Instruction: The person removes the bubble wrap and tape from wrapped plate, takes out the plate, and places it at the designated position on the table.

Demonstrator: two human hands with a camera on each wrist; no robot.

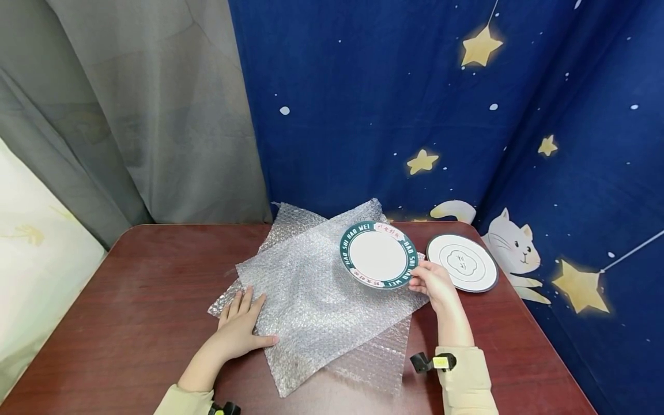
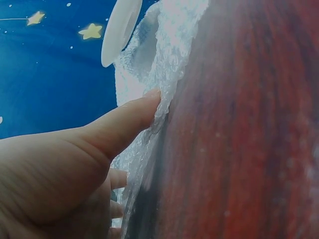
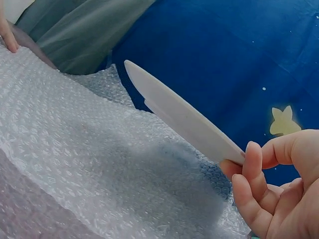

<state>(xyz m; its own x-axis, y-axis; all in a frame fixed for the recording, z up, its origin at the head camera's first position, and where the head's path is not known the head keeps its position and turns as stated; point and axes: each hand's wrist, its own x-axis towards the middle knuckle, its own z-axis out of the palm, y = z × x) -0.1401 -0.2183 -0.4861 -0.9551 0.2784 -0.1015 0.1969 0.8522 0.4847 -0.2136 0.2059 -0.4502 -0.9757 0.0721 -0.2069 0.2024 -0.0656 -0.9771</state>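
My right hand [image 1: 434,283] pinches the right rim of a white plate [image 1: 377,255] with a green patterned border. In the right wrist view the plate [image 3: 184,117] is seen edge-on, tilted and raised above the bubble wrap [image 3: 99,149]. Fingers spread, my left hand [image 1: 241,328] rests on the left edge of the upper bubble wrap sheet [image 1: 306,305]. In the left wrist view the thumb of the left hand [image 2: 65,164] touches the edge of the bubble wrap [image 2: 174,55]. A second sheet [image 1: 376,357] lies crosswise underneath.
Another white plate [image 1: 469,268] with a dark rim and a printed flower-shaped emblem lies at the right edge of the reddish-brown table [image 1: 150,300]. Behind the table hang a grey curtain [image 1: 171,115] and a blue curtain [image 1: 353,115] with stars.
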